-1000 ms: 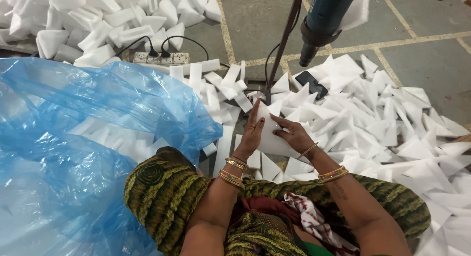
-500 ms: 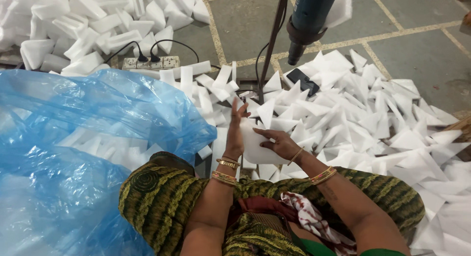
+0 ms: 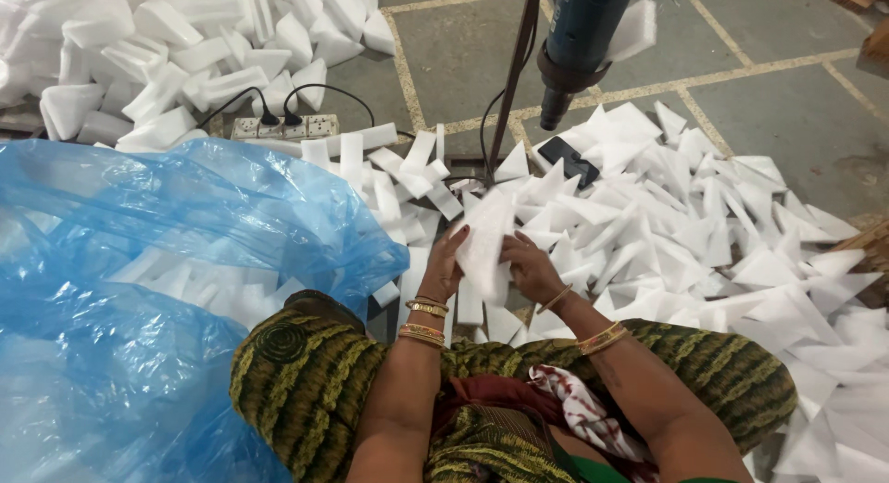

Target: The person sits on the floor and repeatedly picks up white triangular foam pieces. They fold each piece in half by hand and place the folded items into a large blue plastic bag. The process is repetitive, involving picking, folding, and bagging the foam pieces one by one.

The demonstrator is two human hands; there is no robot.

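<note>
The left hand (image 3: 446,265) and the right hand (image 3: 532,265) together grasp one white foam sheet (image 3: 483,242), fingers curled round its two long edges, holding it tilted just above the knees and below the heat gun (image 3: 582,48) that hangs nozzle-down on a stand (image 3: 512,85).

The sheet looks thin and limp, so a loose grip could let it fold or slip down into the pile (image 3: 704,233) of like pieces, where it would be hard to tell apart. If it is lifted close to the nozzle, the foam could scorch or shrink, and the fingertips sit near enough to its edges to feel the heat. The cords running to the power strip (image 3: 282,126) lie among loose foam, which a shifting knee could drag. A dark phone (image 3: 568,157) rests half buried in the pile and could be covered.

The foam is matte, soft and bright white, cut mostly into triangles and narrow strips; thicker wedge blocks (image 3: 167,48) heap at the far left. The blue bag (image 3: 157,288) is glossy, crinkled and translucent, with foam showing through. The floor (image 3: 741,94) is rough grey tile with pale joints. Gold bangles (image 3: 424,321) ring both wrists.
</note>
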